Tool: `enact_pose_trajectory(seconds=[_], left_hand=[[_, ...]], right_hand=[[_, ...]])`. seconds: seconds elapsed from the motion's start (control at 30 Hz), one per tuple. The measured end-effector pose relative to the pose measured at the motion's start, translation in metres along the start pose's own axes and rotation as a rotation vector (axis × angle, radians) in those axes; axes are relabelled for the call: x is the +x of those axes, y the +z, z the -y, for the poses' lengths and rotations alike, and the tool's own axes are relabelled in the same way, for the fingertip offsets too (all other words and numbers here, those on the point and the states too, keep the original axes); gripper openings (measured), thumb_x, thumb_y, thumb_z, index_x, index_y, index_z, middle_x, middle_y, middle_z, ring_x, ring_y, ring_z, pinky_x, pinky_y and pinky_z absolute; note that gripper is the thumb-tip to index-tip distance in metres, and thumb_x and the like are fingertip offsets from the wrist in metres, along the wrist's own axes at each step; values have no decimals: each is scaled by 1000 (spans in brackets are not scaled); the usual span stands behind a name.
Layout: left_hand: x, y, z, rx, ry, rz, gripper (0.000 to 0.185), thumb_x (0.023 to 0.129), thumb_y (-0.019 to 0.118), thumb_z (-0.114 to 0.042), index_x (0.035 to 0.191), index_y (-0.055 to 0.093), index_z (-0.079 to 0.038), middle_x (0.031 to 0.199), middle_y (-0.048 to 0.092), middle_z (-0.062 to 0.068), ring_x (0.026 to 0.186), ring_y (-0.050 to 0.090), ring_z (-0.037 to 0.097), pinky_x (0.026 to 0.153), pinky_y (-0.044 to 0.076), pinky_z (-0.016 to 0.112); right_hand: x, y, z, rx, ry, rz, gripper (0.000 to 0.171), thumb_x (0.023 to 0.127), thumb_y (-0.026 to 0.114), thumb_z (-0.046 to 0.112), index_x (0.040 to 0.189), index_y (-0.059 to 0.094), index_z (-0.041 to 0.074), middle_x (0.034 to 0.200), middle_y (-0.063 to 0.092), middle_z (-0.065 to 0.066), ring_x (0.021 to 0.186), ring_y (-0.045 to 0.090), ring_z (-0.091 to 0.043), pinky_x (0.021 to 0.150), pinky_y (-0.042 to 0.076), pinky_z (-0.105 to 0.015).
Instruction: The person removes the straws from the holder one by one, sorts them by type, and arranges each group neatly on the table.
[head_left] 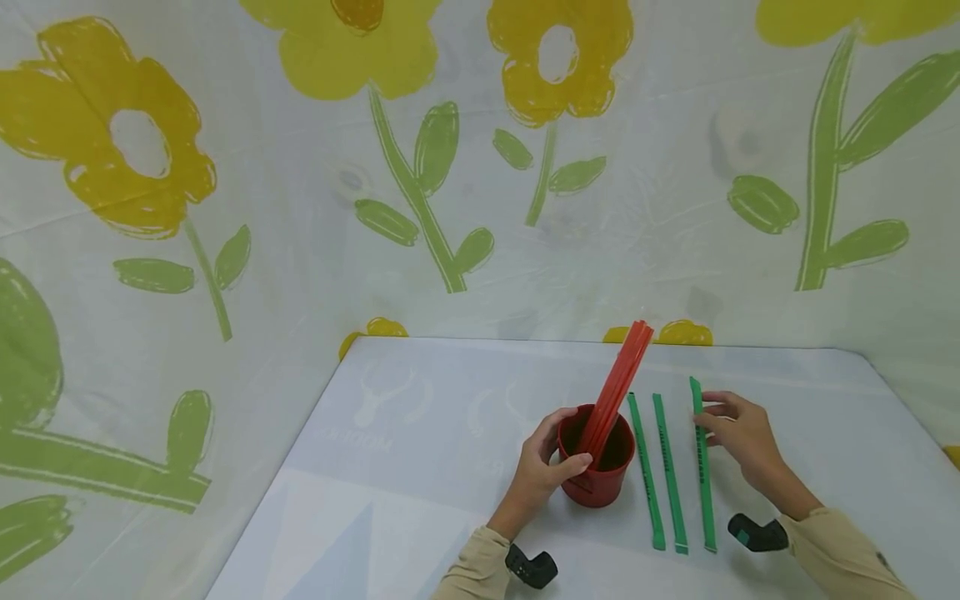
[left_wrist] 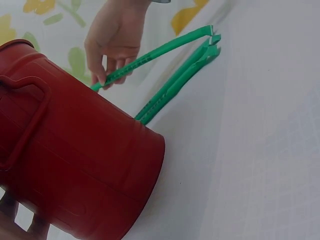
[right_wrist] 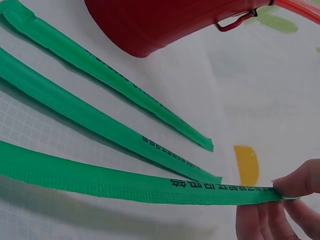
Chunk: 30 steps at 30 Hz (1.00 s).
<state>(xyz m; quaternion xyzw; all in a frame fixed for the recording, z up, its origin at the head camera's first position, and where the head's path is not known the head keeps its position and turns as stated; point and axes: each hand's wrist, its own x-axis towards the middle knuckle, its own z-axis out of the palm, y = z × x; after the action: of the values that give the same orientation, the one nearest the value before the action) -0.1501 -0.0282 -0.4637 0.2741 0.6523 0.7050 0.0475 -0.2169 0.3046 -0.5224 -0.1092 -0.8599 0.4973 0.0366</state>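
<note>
Glossy red metal bucket (head_left: 597, 482), matt green paper-wrapped straws (head_left: 669, 479), smooth white plastic tablecloth (head_left: 420, 467)

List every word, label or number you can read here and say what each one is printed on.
None can be read outright.
Dark print along the green wrapped straw pinched by the right hand: too blurred and slanted to read.
Same dark print on the two other green straws lying on the table: too small.
Faint mirrored lettering and an antler-like mark on the table: too pale to read.
The red cup, held by the left hand, shows no text.

Bare hands, left (head_left: 542, 467) and right (head_left: 738, 437); long beige sleeves (head_left: 843, 554); small black cameras (head_left: 757, 533) strapped under both wrists.
</note>
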Motion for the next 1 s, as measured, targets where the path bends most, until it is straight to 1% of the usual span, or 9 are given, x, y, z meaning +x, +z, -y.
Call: enact_pose_trajectory(seconds=[0.07,0.13,0.17,0.3,0.43,0.53,0.73,0.83,1.0], left_hand=[[0,0,0,2,1,-1,59,89,61,-18,140,37,-3,138,46,16,125,44,32,105,34,46],[0,0,0,4,1,-3,59,89,61,-19,140,37,-3,138,46,17,125,44,33,105,35,46],[0,0,1,3,3,-4,59,89,62,-19,140,37,-3,138,46,17,125,45,33,105,35,46],[0,2,0,7,23,-16,58,89,62,-20,139,38,-2,136,48,18,123,46,35,103,37,47],[2,4,1,7,45,-10,58,89,62,-20,139,38,-2,135,48,18,122,46,35,102,38,46],[3,4,7,0,44,-4,59,89,63,-21,139,38,-4,136,48,16,123,46,33,103,38,42],[4,1,33,24,36,-31,57,88,65,-26,139,41,-17,136,50,3,122,49,22,103,38,36],[4,0,36,22,33,-36,56,88,65,-28,139,41,-20,135,51,1,122,49,20,103,38,36],[2,-1,35,21,29,-42,56,88,64,-27,139,41,-20,136,50,1,122,49,20,103,38,36]], right_hand=[[5,2,-8,-16,-13,5,56,91,58,37,134,46,3,119,56,-21,82,63,-21,61,54,-25],[4,3,-5,-11,-10,14,54,91,59,35,133,47,3,118,56,-22,81,63,-20,59,54,-23],[1,3,0,0,2,17,53,91,60,32,132,47,2,117,57,-22,80,63,-20,57,53,-23],[-18,-3,35,24,23,68,50,89,60,23,129,47,-5,115,57,-27,77,62,-17,57,52,-23],[-30,-8,54,-6,17,111,49,90,58,20,127,47,-11,115,57,-31,77,62,-16,63,54,-27],[-31,-8,54,-26,30,123,48,91,58,19,126,48,-12,114,58,-31,78,62,-16,63,54,-27],[-28,-4,47,-22,76,124,48,88,60,17,123,49,-13,106,62,-29,72,64,-17,60,54,-28],[-27,-2,44,-32,75,113,47,86,61,16,121,51,-13,102,64,-27,69,64,-17,57,53,-27],[-26,2,39,-64,58,100,44,85,62,17,118,53,-13,99,65,-26,68,63,-17,52,50,-25]])
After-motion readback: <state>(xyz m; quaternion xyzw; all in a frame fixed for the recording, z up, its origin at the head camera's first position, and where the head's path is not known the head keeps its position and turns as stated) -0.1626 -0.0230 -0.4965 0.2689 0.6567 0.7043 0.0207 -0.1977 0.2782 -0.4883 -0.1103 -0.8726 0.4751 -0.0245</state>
